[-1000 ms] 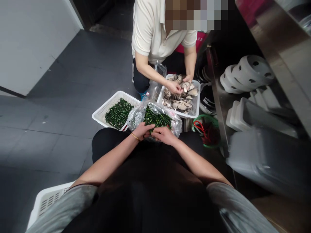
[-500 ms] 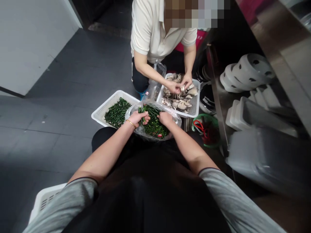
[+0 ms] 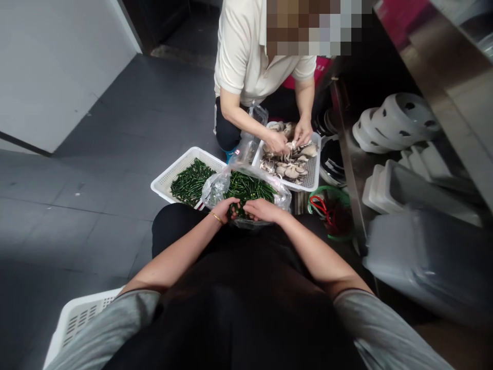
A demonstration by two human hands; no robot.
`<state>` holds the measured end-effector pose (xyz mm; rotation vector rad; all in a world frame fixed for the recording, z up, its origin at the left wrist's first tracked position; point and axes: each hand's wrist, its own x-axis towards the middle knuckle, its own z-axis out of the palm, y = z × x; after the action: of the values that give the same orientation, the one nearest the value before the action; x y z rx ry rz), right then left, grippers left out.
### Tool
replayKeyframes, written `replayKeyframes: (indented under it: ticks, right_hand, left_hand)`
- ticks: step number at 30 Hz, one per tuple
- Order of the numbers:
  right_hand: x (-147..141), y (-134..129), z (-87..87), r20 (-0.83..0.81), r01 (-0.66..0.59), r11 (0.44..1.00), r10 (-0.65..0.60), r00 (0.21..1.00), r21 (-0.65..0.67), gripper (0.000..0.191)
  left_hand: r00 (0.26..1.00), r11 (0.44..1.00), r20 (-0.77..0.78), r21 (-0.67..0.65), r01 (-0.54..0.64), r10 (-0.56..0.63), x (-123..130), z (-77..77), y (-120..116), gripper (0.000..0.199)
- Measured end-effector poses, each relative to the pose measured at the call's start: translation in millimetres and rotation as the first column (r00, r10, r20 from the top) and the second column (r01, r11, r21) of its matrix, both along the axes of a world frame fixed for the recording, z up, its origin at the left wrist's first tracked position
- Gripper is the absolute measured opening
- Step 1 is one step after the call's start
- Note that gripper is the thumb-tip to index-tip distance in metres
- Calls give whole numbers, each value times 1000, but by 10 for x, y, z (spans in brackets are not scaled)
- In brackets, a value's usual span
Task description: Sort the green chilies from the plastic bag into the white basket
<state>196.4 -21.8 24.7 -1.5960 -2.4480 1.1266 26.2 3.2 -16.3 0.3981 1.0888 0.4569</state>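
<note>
A clear plastic bag (image 3: 285,198) full of thin green stems (image 3: 250,186) lies open in front of my body. At its near edge, my left hand (image 3: 223,209) has its fingers curled round some dark green stems. My right hand (image 3: 264,210) faces it, fingers bent over stems at the same spot; their tips are small and partly hidden. Behind the bag on the left, a white basket (image 3: 164,180) holds more cut green stems (image 3: 192,180).
Across from me, a person's hands (image 3: 290,141) work on pale mushrooms over a white basket (image 3: 314,172). A green basket (image 3: 341,236) with red-handled tools is at the right, beside a metal shelf with white containers (image 3: 385,187). Another white basket (image 3: 79,313) is lower left.
Both my hands have moved toward me to the bag's near edge and closer together. The bunch lifted in my left hand is now lower. The view has shifted slightly.
</note>
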Motion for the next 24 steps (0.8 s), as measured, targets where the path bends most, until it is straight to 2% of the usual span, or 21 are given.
replayKeyframes:
  ticks: [2,4,6,7,10,13,15,16,17,19,21,22,24]
  right_hand:
    - [-23,266,-53,188,156,984,-171,967,92,45]
    - [-85,524,-149,264,278,930,-338,903,240,46]
    - [-147,720,-253,257,303,908,-379,889,290,37]
    - [-163,783,-295,238,306,907,-377,895,288,29]
    - [-109,797,-351,60,415,873,-443,895,256,12]
    - [17,565,-304,-253,569,821,-539,803,57,13]
    - [59,336,-243,-385,538,835,-535,752,-110,17]
    - [59,227,-215,-409,504,852,-513,755,-140,19]
    - [48,133,-192,-402,479,871,-480,779,-113,20]
    - [1,28,-168,-280,453,887,-414,866,89,19]
    - [-69,55,-175,-43,375,869,-382,923,322,19]
    - [-113,114,-189,78,312,867,-368,927,388,20]
    - [-214,295,-227,254,184,896,-303,918,403,26]
  left_hand:
    - [999,999,9,10,-43,43,-60,43,-9,23]
    - [998,999,44,14,-51,51,-107,92,-29,15]
    - [997,999,77,20,-30,28,-150,136,-52,6]
    - [996,999,84,36,-21,18,-172,153,-62,8]
    - [995,989,88,138,-50,38,-225,163,-83,19]
    - [994,959,90,269,-89,67,-205,123,-85,23]
    - [998,937,58,349,-28,8,-139,93,-89,25]
    - [998,922,26,384,36,-50,-98,82,-95,26]
    - [993,906,-5,408,108,-116,-59,74,-105,28]
    - [972,886,-33,405,226,-233,-2,65,-132,28]
    - [961,902,5,346,257,-276,13,61,-159,26]
    - [965,921,35,308,238,-261,4,61,-168,25]
    - [981,956,59,242,166,-185,-40,70,-173,23]
